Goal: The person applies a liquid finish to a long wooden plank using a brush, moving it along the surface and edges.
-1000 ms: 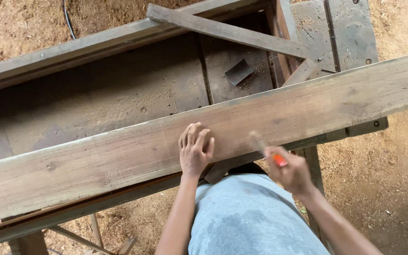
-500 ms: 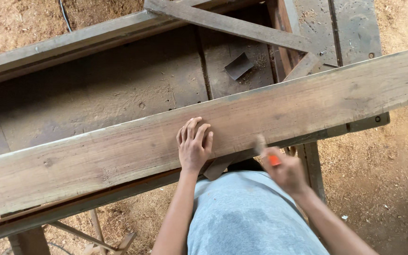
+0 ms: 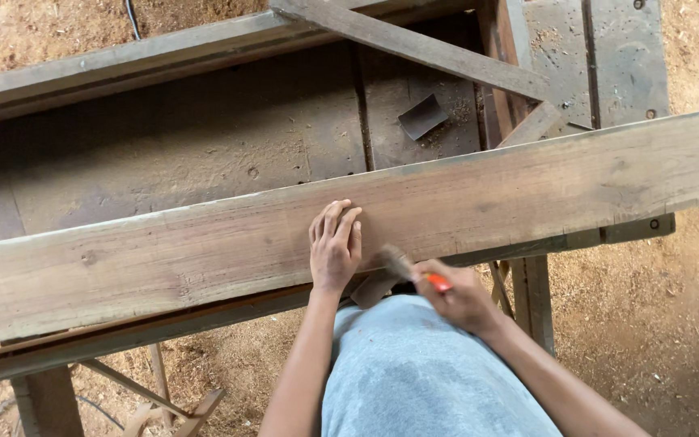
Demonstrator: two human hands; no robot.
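Note:
A long weathered wooden plank [image 3: 479,194] lies slantwise across a worn workbench [image 3: 204,154]. My left hand [image 3: 335,247] presses flat on the plank near its front edge, fingers together. My right hand [image 3: 455,295] is at the plank's front edge, gripping a small tool with an orange handle [image 3: 437,282]; its blurred pale tip [image 3: 394,260] points up at the plank's edge. What kind of tool it is cannot be made out.
A small dark metal piece [image 3: 422,116] lies on the bench beyond the plank. A diagonal wooden strip [image 3: 414,44] crosses the bench top. Bench legs [image 3: 531,299] stand beside my right arm. Sawdust covers the ground [image 3: 673,307] all around.
My left hand stays pressed on the plank. My right hand with the orange-handled tool has shifted slightly along the plank's front edge, its tip blurred with motion.

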